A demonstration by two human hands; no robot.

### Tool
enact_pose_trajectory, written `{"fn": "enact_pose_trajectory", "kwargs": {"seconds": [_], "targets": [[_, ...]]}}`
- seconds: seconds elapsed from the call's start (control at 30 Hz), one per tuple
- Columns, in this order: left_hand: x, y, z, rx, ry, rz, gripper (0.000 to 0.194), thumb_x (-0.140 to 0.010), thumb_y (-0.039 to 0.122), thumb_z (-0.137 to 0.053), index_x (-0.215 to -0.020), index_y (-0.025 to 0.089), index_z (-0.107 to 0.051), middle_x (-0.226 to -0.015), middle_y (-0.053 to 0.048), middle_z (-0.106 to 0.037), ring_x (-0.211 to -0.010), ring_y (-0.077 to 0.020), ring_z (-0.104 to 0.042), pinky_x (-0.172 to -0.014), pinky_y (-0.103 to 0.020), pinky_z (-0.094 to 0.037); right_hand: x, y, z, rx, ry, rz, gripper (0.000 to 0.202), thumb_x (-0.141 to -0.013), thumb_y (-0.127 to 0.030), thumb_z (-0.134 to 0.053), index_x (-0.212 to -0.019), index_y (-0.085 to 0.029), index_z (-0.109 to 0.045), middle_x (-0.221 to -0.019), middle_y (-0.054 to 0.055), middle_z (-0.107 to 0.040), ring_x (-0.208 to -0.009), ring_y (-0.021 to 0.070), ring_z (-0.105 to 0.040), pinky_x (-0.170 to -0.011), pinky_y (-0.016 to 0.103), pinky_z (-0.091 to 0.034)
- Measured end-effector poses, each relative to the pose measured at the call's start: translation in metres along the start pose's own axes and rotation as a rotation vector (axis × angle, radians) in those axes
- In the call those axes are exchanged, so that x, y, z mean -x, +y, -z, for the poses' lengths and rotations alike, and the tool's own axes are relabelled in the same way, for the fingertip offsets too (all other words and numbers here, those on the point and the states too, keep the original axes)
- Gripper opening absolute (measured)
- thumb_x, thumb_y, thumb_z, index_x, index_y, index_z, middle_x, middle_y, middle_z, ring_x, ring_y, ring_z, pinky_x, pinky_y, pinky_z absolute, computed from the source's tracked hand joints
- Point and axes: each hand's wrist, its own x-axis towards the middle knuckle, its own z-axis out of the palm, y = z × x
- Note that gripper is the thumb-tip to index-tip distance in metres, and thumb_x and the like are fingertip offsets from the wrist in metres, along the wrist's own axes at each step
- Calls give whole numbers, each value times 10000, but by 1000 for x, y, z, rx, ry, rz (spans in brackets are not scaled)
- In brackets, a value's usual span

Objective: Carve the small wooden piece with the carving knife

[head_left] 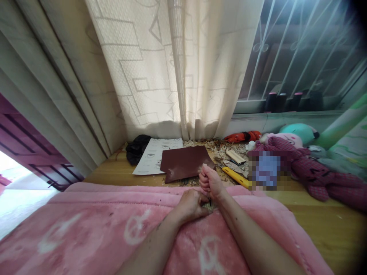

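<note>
Over the pink blanket [109, 217], both hands are close together. My right hand [210, 181] is curled into a fist, thumb side up. Below it pokes a thin dark tip [210, 201], and whatever the fist grips is otherwise hidden. My left hand [192, 204] is closed just below and to the left, its fingertips pinching at a small pale greenish bit [208, 206] that I cannot make out. Just beyond the fist lies a dark brown sheet [185, 162], overlapping a white printed sheet [147, 158]. A yellow utility knife [236, 177] rests to the right of the fist.
Pale scraps [195, 143] litter the wooden surface [321, 217] by the curtain [149, 76]. A beige block-like object [235, 157] lies among them. Black bundled material [137, 149] sits left, a red item [242, 136] at the back. Plush toys [312, 172] lie right, beside a blurred-out patch.
</note>
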Motion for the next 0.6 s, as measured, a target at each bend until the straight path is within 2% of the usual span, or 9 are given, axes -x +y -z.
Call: {"fn": "enact_pose_trajectory", "kwargs": {"seconds": [0.2, 0.43, 0.6], "targets": [[1, 0, -1, 12, 8, 4, 174, -652, 270, -573, -544, 137, -541, -510, 51, -410, -502, -66, -319, -480, -215, -177, 7, -3, -3, -37, -198, -42, 425, -727, -524, -567, -594, -195, -333, -414, -117, -188, -340, 23, -57, -279, 131, -59], [1, -4, -3, 19, 3, -5, 172, -665, 281, -568, -568, 141, -551, -523, 52, -413, -523, -69, -337, -493, -210, -201, 11, -8, 2, -89, -214, -22, 402, -760, -501, -539, -587, -191, -349, -416, -110, -177, -338, 29, -63, -278, 126, -76], [2, -3, -1, 54, -16, -2, 157, -695, 289, -545, -669, 151, -616, -592, 33, -503, -579, -93, -412, -509, -199, -240, 17, -10, 11, -81, -321, -98, 388, -787, -466, -522, -579, -183, -359, -425, -101, -190, -347, 29, -72, -285, 122, -99]]}}
